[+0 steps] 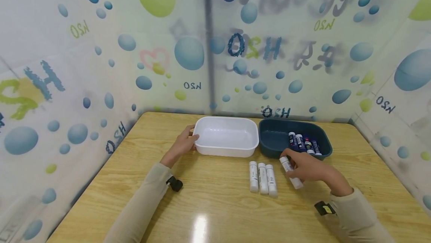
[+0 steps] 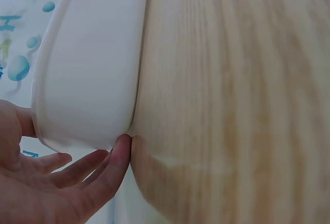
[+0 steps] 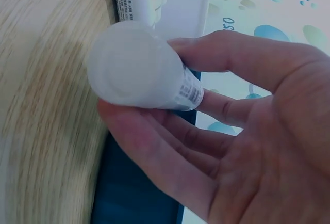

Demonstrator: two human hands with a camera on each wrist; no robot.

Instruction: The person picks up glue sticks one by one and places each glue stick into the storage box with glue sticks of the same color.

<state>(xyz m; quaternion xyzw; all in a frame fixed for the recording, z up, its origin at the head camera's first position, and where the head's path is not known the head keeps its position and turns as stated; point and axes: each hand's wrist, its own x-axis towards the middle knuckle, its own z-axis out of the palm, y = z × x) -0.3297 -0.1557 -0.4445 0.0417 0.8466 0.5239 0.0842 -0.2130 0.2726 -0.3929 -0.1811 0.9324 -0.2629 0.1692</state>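
Note:
A white plastic basin [image 1: 222, 152] stands on the wooden table. My left hand [image 1: 183, 142] grips its left end, thumb at the rim; in the left wrist view, the fingers [image 2: 116, 157] touch the end wall. With my right hand [image 1: 304, 165] I hold a white tube [image 1: 290, 172] with a frosted end, tilted, just in front of the dark blue basin [image 1: 274, 149]. The right wrist view shows thumb and fingers around the tube [image 3: 139, 69]. To its left, several similar white tubes [image 1: 262, 178] lie side by side on the table.
Inside the dark blue basin, several dark tubes with white ends [image 1: 300, 142] lie at the right. The two basins stand side by side near the table's back edge. A patterned wall covering [image 1: 161, 97] rises behind the table [image 1: 215, 198] and along both sides.

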